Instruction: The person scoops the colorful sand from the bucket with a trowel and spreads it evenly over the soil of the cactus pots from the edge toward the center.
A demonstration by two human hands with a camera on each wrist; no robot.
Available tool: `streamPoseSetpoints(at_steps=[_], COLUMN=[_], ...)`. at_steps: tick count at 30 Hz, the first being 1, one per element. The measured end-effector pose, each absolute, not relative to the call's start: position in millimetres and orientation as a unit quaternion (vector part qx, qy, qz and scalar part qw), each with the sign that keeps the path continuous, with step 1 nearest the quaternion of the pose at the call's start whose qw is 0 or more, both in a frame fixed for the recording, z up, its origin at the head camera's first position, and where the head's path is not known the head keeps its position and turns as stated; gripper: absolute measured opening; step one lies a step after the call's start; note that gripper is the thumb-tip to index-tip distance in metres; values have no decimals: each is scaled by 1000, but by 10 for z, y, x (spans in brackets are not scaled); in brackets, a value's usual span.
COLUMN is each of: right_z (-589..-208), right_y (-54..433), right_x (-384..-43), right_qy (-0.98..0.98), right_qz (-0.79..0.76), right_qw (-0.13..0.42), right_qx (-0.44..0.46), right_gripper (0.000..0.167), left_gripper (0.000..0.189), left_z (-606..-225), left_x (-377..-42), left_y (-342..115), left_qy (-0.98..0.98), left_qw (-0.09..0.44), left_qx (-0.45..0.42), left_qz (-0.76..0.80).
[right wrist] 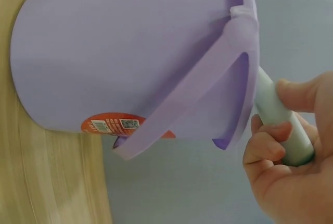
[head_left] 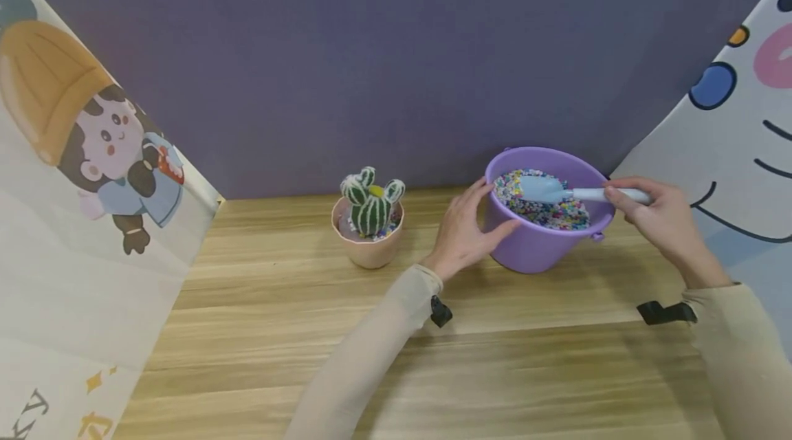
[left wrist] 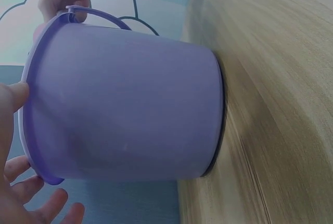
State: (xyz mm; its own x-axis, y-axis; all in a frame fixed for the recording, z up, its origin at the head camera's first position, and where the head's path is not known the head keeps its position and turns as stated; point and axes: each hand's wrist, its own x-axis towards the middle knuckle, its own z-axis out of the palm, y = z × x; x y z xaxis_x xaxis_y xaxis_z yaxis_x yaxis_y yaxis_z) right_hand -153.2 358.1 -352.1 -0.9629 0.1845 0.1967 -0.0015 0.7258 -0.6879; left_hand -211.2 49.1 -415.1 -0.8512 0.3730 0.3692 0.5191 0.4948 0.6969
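A purple bucket (head_left: 531,247) stands on the wooden table with many small multicoloured beads (head_left: 557,215) inside. My right hand (head_left: 662,216) grips the pale handle of a toy shovel (head_left: 544,189), whose light blue blade lies over the beads within the rim. In the right wrist view, fingers and thumb wrap round the handle (right wrist: 286,125) beside the rim. My left hand (head_left: 464,234) is at the bucket's left side, thumb and spread fingers touching the rim; the left wrist view shows the thumb (left wrist: 20,95) against it.
Left of the bucket, a potted cactus (head_left: 371,210) with white-striped green stems sits in a peach pot (head_left: 370,254) holding some beads. A dark purple wall (head_left: 371,69) rises behind the table (head_left: 278,330). Printed panels flank both sides. The bucket's handle (right wrist: 182,96) hangs down its side.
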Motion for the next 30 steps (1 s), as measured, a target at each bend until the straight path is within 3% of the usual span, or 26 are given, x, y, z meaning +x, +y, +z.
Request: streamPoseSetpoints(at_steps=[19,30], right_z=[-3413,-3333], right_y=[3581,3517], right_x=[-1434,-1388], right_qy=[-914,-911], right_qz=[380,386], right_qw=[129,135], right_qx=[-60,-50], right_gripper=[51,44], left_gripper=[78,82], left_z=[-4148,-4155], left_x=[-2108,-2052], left_y=[484,387], left_qy=[-856,-861], left_qw=[105,75], left_qx=[-250,-225], left_qz=[-439,-450])
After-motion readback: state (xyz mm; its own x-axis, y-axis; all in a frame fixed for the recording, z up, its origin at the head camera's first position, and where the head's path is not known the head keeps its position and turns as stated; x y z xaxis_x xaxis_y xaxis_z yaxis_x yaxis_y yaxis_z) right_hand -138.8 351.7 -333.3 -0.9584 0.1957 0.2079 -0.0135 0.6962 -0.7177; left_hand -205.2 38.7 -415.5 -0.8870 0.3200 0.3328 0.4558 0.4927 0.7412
